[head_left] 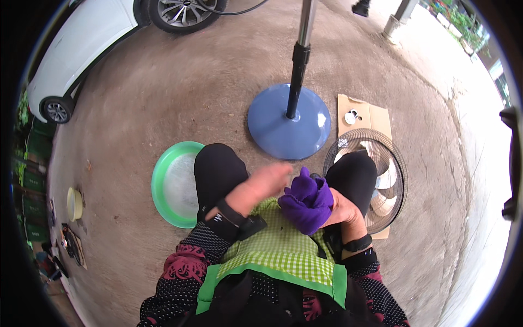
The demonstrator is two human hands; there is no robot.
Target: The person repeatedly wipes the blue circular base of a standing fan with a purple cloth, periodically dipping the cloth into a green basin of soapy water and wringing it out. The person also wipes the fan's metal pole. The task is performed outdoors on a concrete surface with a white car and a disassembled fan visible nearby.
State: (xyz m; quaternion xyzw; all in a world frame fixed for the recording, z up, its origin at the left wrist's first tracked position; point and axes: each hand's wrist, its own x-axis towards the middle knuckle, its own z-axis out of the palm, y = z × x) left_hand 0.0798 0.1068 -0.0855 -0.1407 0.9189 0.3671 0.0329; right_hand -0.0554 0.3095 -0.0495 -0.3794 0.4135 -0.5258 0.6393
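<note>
A bunched purple cloth (pixel 306 201) is in my right hand (pixel 340 209), in front of my body; its folds cover most of the fingers. My left hand (pixel 268 181) hovers just left of the cloth, apart from it, with its fingers smeared by motion. Ahead of my knees stands a round blue fan base (pixel 272 122) with a black and silver pole (pixel 297 76) rising from it. By my right knee lies a fan grille (pixel 404 185) of dark wire, with pale blades (pixel 385 177) showing through it.
Left of my left knee sits a green basin (pixel 159 185) of cloudy water. Flattened cardboard (pixel 376 117) lies partly under the grille, with small round parts (pixel 351 116) on it. A white car (pixel 90 41) stands far left, and a pale yellow tub (pixel 74 204) is on the ground.
</note>
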